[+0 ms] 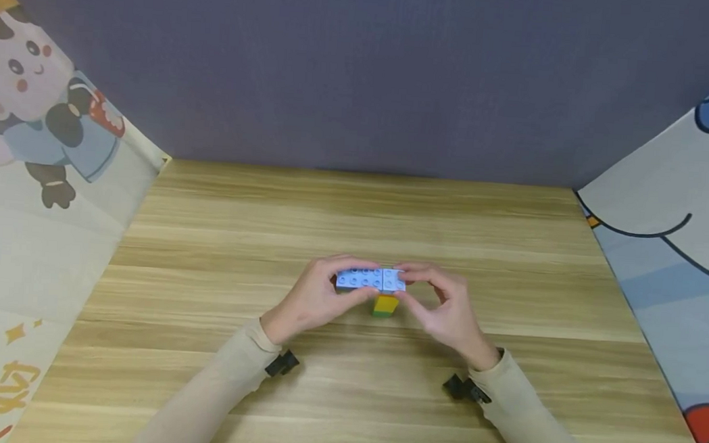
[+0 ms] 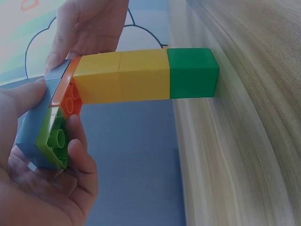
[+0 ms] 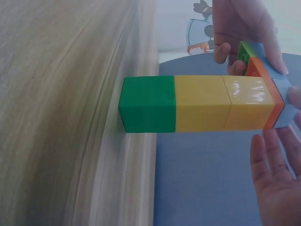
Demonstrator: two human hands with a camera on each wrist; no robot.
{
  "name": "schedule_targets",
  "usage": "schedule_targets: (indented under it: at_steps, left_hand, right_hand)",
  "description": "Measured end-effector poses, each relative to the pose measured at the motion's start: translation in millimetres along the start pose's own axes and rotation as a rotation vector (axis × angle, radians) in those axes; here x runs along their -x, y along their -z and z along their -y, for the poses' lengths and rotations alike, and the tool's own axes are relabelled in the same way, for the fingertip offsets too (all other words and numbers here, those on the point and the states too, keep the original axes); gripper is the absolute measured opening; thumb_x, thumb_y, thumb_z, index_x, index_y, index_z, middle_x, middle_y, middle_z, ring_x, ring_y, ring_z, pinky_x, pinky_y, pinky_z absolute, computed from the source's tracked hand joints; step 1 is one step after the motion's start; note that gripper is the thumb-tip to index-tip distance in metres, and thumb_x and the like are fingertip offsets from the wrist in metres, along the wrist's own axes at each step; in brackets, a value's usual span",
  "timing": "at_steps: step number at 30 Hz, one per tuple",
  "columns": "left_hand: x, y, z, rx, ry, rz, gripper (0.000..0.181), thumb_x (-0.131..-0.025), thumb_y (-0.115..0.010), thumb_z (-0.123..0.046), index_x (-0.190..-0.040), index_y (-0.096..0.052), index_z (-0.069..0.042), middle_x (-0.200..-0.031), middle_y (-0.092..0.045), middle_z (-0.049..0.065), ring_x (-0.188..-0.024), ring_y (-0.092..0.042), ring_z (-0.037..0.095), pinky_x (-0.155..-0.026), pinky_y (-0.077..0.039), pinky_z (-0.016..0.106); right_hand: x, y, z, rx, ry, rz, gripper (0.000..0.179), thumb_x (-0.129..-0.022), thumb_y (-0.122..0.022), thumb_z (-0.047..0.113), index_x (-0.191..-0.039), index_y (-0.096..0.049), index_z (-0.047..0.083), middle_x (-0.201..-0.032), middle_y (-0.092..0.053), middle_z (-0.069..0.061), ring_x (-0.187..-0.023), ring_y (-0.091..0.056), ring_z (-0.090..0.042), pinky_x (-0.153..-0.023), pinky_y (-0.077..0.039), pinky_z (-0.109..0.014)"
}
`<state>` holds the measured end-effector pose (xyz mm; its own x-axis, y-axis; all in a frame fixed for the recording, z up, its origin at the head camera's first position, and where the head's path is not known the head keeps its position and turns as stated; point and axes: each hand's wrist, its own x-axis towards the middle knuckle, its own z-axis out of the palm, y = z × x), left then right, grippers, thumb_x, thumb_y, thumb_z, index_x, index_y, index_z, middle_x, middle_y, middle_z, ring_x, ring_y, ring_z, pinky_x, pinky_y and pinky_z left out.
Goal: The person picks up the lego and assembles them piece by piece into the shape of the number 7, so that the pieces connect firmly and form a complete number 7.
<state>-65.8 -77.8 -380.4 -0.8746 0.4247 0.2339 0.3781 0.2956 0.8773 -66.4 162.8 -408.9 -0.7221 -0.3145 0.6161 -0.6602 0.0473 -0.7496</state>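
Observation:
A column of toy building bricks stands on the table: a green brick [image 2: 194, 73] at the bottom, two yellow bricks [image 3: 202, 103] over it, then an orange brick [image 2: 65, 89]. Across the top sit a long blue brick [image 1: 357, 281] and a short blue brick [image 1: 389, 281], side by side. Under the long brick's overhanging left part is a light green brick [image 2: 54, 141]. My left hand [image 1: 316, 292] grips the long blue brick, its fingertips close to the light green brick's underside. My right hand [image 1: 449, 312] pinches the short blue brick between thumb and fingers.
The wood-grain table [image 1: 239, 214] meets a dark blue-grey panel [image 1: 369, 80] at the back. Side panels with cartoon prints, the left panel [image 1: 42, 250] and the right panel [image 1: 661, 294], flank it. Each sleeve carries a small black device [image 1: 282, 364] at the wrist.

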Motion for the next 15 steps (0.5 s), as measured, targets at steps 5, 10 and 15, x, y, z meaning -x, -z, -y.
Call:
schedule_targets:
  at_steps: [5,10,15]
  left_hand:
    - [0.4,-0.8,0.6,0.003,-0.008,0.002,0.036,-0.085,-0.08,-0.03,-0.12,-0.071,-0.024,-0.117,-0.072,-0.005,-0.089,-0.068,0.009,-0.072,-0.059,0.028]
    - [0.8,-0.4,0.3,0.004,-0.012,-0.003,0.036,-0.085,-0.08,-0.031,-0.119,-0.072,-0.024,-0.116,-0.072,-0.005,-0.093,-0.068,0.008,-0.075,-0.059,0.026]
    - [-0.2,-1.9,1.4,-0.024,-0.041,-0.005,0.037,-0.086,-0.079,-0.03,-0.121,-0.071,-0.022,-0.117,-0.072,-0.003,-0.093,-0.068,0.009,-0.076,-0.059,0.03]
  right_hand:
    - [0.4,-0.1,-1.8,0.026,0.047,-0.001,0.036,-0.071,-0.074,-0.019,-0.103,-0.071,-0.003,-0.109,-0.071,-0.023,-0.109,-0.068,-0.017,-0.093,-0.057,-0.028]
    - [0.4,-0.6,-2.7,0.063,0.075,-0.002,0.036,-0.071,-0.075,-0.017,-0.103,-0.072,-0.001,-0.109,-0.072,-0.022,-0.108,-0.069,-0.018,-0.093,-0.057,-0.027]
    - [1.8,-0.9,-4.6,0.053,0.089,-0.019,0.037,-0.07,-0.075,-0.018,-0.104,-0.071,-0.003,-0.109,-0.071,-0.023,-0.106,-0.07,-0.017,-0.091,-0.057,-0.027]
